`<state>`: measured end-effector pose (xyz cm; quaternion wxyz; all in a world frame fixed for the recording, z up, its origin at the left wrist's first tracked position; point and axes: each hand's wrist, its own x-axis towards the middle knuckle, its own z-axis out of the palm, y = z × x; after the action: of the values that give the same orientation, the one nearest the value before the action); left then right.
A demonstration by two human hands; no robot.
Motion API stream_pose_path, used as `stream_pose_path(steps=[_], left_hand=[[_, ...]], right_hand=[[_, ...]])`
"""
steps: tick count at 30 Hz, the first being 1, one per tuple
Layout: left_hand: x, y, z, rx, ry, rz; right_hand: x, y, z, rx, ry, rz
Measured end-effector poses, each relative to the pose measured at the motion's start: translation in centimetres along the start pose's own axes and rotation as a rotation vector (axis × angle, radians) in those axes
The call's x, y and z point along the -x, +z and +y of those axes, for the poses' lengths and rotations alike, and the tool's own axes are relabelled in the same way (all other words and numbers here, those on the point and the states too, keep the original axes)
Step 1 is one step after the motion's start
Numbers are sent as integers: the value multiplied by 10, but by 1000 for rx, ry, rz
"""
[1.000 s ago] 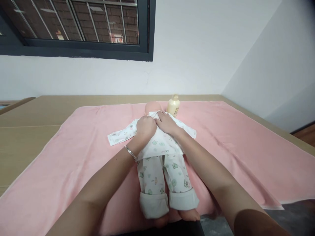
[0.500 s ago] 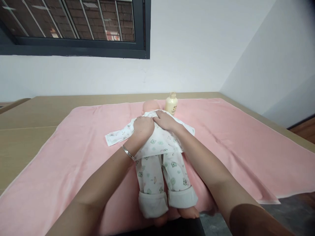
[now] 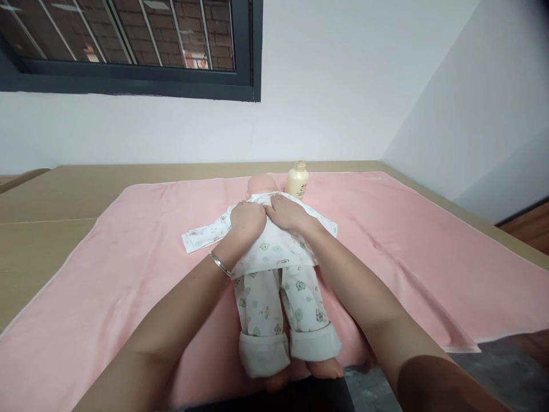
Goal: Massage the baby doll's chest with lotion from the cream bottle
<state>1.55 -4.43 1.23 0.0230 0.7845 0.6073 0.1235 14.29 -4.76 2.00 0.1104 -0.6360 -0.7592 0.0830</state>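
A baby doll lies on its back with its feet towards me, wearing a white printed baby shirt and matching trousers with turned-up cuffs. On the chest, my left hand is closed on the shirt's front, its fingertips hidden under the knuckles. My right hand touches it from the other side, fingers bent and pinched into the same cloth. Both sleeves spread outwards; the left one lies flat. A cream-coloured bottle stands just right of the doll's head.
Under the doll a pink blanket covers much of the wooden table. A white wall with a dark-framed window rises behind. The doll's feet lie by the near edge, above a dark surface.
Both hands stay on the shirt's chest with hardly any movement. The whole view has shifted very slightly.
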Motion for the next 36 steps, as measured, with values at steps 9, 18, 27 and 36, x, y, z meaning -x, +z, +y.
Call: stream_pose_path(steps=[9,18,27,36], left_hand=[[-13,6,-13,205,-152,11],[-19,33,-21,354,-13,260],[-24,43,-26,527,-59,279],[-26,44,-26,527,-108,259]], right_hand=[[18,-4,-26,108,95,23],[-3,12,-6,-93,0,121],[-1,5,-9,-325,19,402],[-3,12,-9,-194,-6,222]])
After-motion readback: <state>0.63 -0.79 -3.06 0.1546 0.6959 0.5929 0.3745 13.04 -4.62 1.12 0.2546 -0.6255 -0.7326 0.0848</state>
